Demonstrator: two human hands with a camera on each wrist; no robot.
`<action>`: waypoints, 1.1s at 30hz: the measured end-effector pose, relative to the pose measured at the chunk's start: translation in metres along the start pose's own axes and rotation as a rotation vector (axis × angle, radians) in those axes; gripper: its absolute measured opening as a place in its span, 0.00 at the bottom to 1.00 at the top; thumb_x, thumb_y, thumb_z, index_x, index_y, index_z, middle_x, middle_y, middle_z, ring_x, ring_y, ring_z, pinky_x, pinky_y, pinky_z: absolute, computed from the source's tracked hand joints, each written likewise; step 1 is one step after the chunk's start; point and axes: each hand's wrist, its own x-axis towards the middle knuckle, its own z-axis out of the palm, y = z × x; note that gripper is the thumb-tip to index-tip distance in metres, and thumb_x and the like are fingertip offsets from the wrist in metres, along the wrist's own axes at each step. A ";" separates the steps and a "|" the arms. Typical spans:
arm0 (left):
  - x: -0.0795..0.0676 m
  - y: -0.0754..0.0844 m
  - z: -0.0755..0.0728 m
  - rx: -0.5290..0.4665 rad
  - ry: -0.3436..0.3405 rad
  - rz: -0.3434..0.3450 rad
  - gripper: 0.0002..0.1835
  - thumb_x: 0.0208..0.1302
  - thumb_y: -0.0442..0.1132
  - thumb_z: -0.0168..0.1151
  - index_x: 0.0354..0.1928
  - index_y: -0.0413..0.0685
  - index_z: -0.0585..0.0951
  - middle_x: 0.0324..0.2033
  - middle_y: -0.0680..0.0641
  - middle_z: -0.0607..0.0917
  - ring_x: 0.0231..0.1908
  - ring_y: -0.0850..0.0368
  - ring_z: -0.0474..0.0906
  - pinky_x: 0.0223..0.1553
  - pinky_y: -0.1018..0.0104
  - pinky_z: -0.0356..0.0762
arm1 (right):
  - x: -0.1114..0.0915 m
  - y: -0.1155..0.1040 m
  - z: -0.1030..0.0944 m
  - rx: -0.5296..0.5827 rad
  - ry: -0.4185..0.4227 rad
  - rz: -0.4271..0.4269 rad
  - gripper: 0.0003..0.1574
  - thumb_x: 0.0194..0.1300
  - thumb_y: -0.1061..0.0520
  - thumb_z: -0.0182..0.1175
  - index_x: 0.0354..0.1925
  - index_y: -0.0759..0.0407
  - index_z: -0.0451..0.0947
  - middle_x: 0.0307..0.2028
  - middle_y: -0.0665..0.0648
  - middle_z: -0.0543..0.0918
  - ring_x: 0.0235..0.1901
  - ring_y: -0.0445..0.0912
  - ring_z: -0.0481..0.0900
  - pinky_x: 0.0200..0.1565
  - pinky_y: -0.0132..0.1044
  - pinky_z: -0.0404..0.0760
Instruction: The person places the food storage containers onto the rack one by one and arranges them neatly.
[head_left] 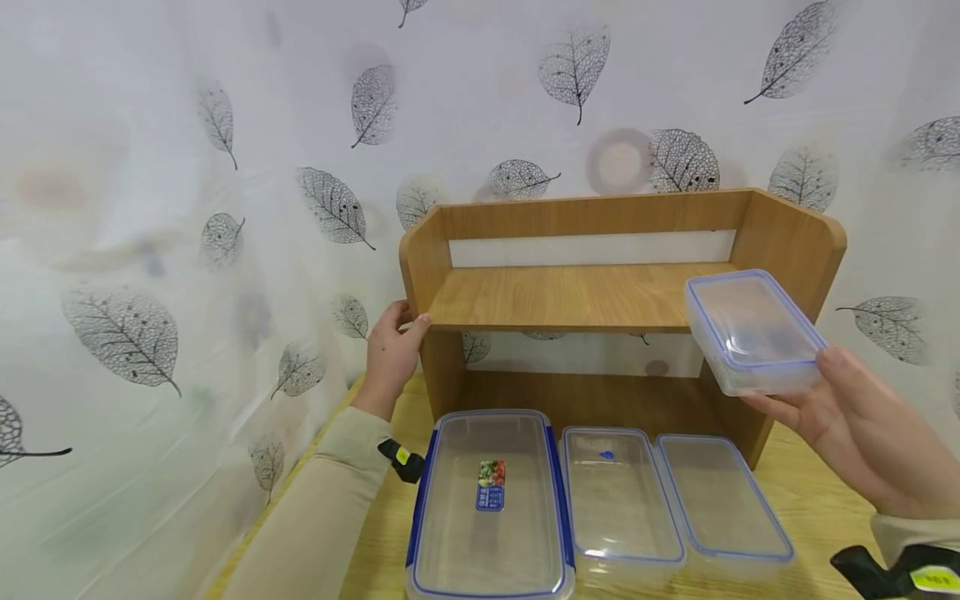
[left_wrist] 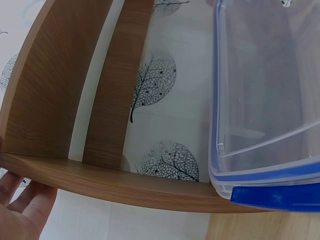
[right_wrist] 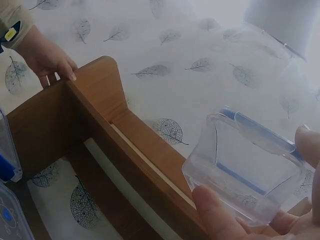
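Note:
My right hand (head_left: 862, 425) holds a small clear food container (head_left: 757, 329) with a blue-edged lid, its thumb at the lid's near edge and fingers beneath. In the head view the container overlaps the right end of a two-tier wooden shelf (head_left: 570, 296); the right wrist view shows its side and blue seal. My left hand (head_left: 393, 354) grips the shelf's left side, thumb at the front edge and fingers round the outer face. Before the shelf stand a large container (head_left: 517, 508) with dark blue clips and two narrower containers, one in the middle (head_left: 618, 500) and one at the right (head_left: 723, 500).
The shelf and containers stand on a yellowish wood-grain table (head_left: 810, 492). A pale curtain (head_left: 262, 125) printed with dark leaves hangs behind and along the left. The shelf's side panels rise above its upper board at both ends.

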 end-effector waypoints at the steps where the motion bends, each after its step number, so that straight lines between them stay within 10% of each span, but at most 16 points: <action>1: 0.000 0.000 0.000 -0.002 0.001 0.000 0.24 0.74 0.52 0.58 0.66 0.51 0.75 0.60 0.42 0.79 0.59 0.43 0.76 0.58 0.47 0.78 | 0.002 0.000 0.000 0.021 -0.011 -0.001 0.34 0.82 0.60 0.15 0.82 0.49 0.33 0.76 0.59 0.58 0.70 0.57 0.67 0.65 0.56 0.69; 6: -0.001 0.000 0.000 -0.004 0.005 0.004 0.23 0.74 0.52 0.58 0.65 0.51 0.76 0.60 0.42 0.79 0.59 0.43 0.76 0.58 0.47 0.78 | 0.010 0.001 -0.003 0.058 -0.018 -0.014 0.34 0.82 0.61 0.17 0.82 0.51 0.37 0.76 0.60 0.59 0.70 0.58 0.65 0.66 0.56 0.67; 21: 0.000 -0.002 0.000 -0.004 0.014 0.033 0.22 0.74 0.51 0.58 0.64 0.50 0.77 0.59 0.42 0.80 0.60 0.45 0.75 0.60 0.49 0.76 | 0.026 0.001 -0.008 -0.301 0.231 -0.003 0.37 0.83 0.64 0.32 0.81 0.54 0.31 0.72 0.57 0.58 0.64 0.52 0.75 0.60 0.44 0.78; 33: 0.000 -0.002 0.001 -0.001 0.014 0.038 0.22 0.74 0.50 0.58 0.64 0.49 0.76 0.58 0.42 0.81 0.59 0.44 0.75 0.60 0.49 0.76 | 0.030 0.002 -0.017 -0.463 0.420 0.067 0.19 0.83 0.52 0.42 0.65 0.51 0.53 0.58 0.54 0.64 0.53 0.47 0.81 0.50 0.40 0.85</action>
